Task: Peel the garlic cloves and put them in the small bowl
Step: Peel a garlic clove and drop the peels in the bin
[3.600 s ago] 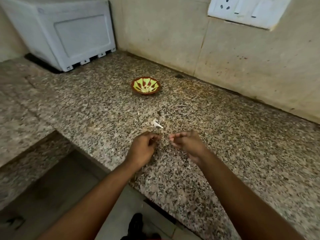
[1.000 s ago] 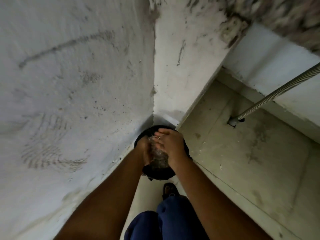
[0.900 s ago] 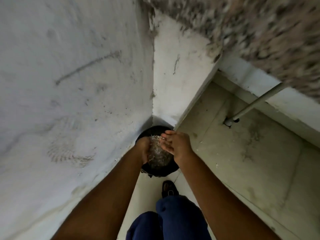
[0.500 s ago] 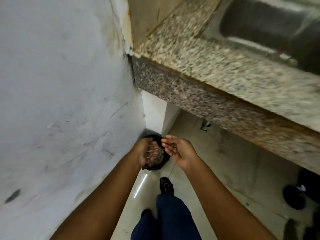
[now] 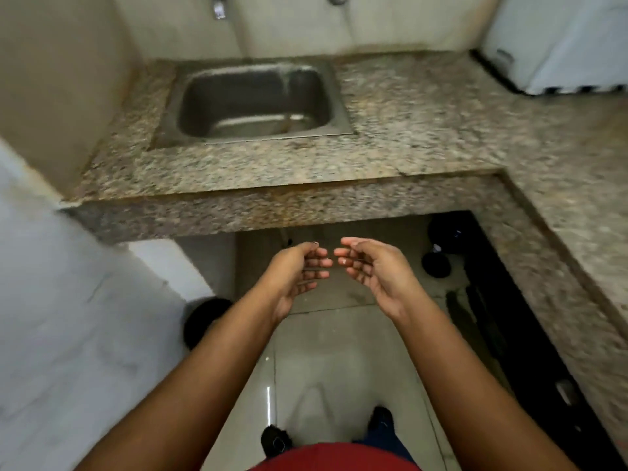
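My left hand [image 5: 299,271] and my right hand [image 5: 372,270] hang side by side in front of the granite counter's front edge, above the floor. Both palms are turned up and inward, the fingers are loosely curled and apart, and nothing lies in either hand. The fingertips of the two hands nearly meet. No garlic cloves and no small bowl are in view.
A steel sink [image 5: 255,103] is set in the granite counter [image 5: 424,124], with a tap [image 5: 219,8] above. A white appliance [image 5: 557,42] stands at the back right. A black bin [image 5: 200,321] sits on the floor at the left. Dark objects [image 5: 441,246] lie under the counter.
My view has swung up from the black bin on the floor to the sink counter. Both hands have lifted away from the bin and drawn apart, empty.
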